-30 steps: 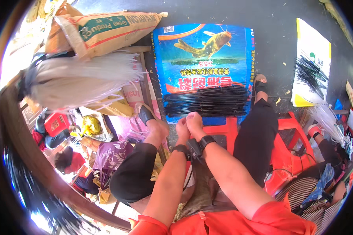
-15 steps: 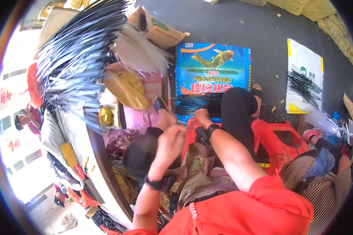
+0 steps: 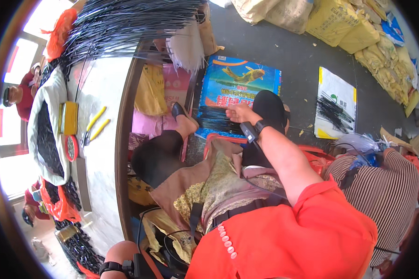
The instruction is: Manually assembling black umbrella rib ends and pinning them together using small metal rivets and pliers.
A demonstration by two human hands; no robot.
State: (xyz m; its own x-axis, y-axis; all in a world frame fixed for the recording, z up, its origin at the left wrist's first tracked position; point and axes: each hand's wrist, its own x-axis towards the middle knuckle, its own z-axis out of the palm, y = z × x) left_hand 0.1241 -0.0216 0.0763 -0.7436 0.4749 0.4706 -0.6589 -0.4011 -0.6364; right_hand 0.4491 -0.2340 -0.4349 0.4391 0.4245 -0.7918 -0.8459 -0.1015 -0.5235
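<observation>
A flat bundle of long thin black strips [image 3: 215,120], which look like cable ties, lies across a blue sack [image 3: 210,83] with a fish picture, between my feet. Just at the right part of this bundle is my right hand [image 3: 239,113]. Its fingers are apart and slightly curved, and I see nothing gripped in them. My left hand [image 3: 121,251] is low at the left edge of my lap, beside the table, above a black wristband. Its fingers are hidden, so whether it holds anything does not show.
At left stands a white table [image 3: 104,153] with yellow-handled pliers [image 3: 97,123], a yellow box [image 3: 69,118] and a large heap of black strips [image 3: 130,23]. A white sack [image 3: 325,83] with more strips lies to the right. A person in stripes [image 3: 377,195] sits close beside me.
My left hand has dropped from above my lap to the lower left. My right hand stays by the black strips, its fingers looser. The view has shifted, showing more of the table.
</observation>
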